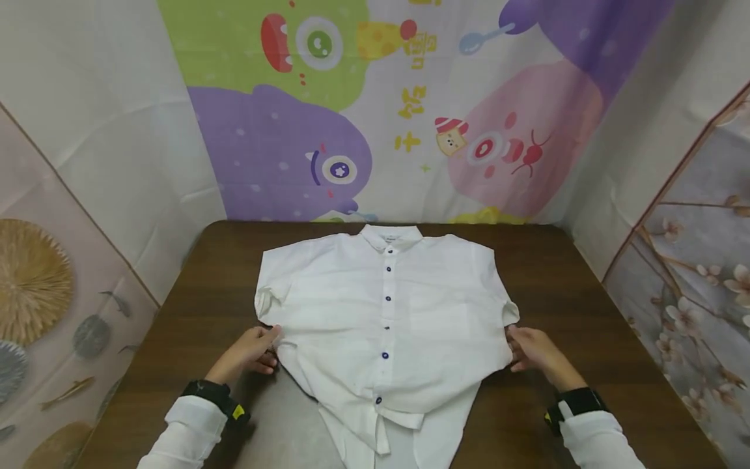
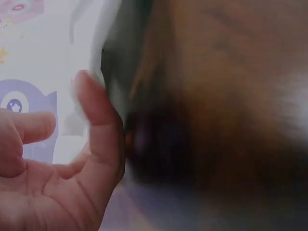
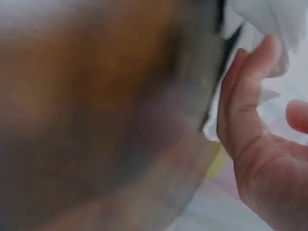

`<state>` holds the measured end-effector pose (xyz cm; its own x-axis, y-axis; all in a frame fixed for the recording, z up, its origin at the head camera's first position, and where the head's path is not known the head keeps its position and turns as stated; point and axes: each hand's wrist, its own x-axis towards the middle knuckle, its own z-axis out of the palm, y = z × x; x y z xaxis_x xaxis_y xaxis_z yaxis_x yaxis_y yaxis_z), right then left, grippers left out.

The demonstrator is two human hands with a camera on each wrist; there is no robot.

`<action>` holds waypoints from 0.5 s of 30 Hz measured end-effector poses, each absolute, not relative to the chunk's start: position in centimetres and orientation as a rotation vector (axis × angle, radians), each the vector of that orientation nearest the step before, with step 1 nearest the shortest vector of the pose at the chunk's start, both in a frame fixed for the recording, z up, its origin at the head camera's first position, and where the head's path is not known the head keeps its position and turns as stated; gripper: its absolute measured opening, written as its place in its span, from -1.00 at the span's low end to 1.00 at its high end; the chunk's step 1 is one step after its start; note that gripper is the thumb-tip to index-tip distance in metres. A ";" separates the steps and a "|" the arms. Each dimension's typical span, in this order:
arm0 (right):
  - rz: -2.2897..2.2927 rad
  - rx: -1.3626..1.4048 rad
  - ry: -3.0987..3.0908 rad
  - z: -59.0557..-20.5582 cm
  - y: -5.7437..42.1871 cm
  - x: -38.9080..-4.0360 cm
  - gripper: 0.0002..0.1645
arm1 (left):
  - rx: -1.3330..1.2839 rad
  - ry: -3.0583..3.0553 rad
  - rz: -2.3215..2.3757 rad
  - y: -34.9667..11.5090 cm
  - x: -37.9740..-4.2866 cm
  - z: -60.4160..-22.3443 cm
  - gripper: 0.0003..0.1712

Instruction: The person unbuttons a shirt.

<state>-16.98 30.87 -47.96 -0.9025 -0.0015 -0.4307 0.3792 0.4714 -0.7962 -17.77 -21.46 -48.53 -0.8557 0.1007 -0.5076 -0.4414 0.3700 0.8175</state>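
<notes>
A white short-sleeved shirt (image 1: 428, 312) lies front up on the table in the head view, its collar (image 1: 392, 238) at the far side. Dark blue buttons run down its middle. The lower front is rumpled, and its tails spread toward me. My left hand (image 1: 253, 352) is at the shirt's left side, just under the sleeve, thumb at the cloth's edge. At the opposite side, below the other sleeve, my right hand (image 1: 530, 352) touches the edge. Both wrist views show loosely bent fingers (image 2: 103, 130) with the thumb well apart from them.
The dark brown table (image 1: 562, 280) has rounded far corners. Behind it hangs a cartoon-print cloth (image 1: 410, 189), with pale patterned sheets on both sides. Black wrist bands (image 1: 213, 394) circle both wrists. A pale sheen lies on the tabletop near the shirt's lower left.
</notes>
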 end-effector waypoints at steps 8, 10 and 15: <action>-1.543 0.206 1.951 -49.1 29.5 -14.2 -0.31 | -0.237 1.997 1.579 -20.1 -16.0 -48.9 -0.60; -1.671 0.210 1.894 -49.5 28.3 -14.4 -0.41 | -0.225 2.012 1.600 -19.4 -16.3 -49.2 -0.65; -1.929 0.337 1.891 -50.5 25.8 -16.2 -0.53 | -0.232 2.114 1.607 -17.9 -17.9 -49.9 -0.70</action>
<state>-16.24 25.81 -50.51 -0.8839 -0.1241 -0.4508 0.4532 0.0100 -0.8913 -17.94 -17.94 -49.89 -0.8744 0.1463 -0.4627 -0.4067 0.2994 0.8631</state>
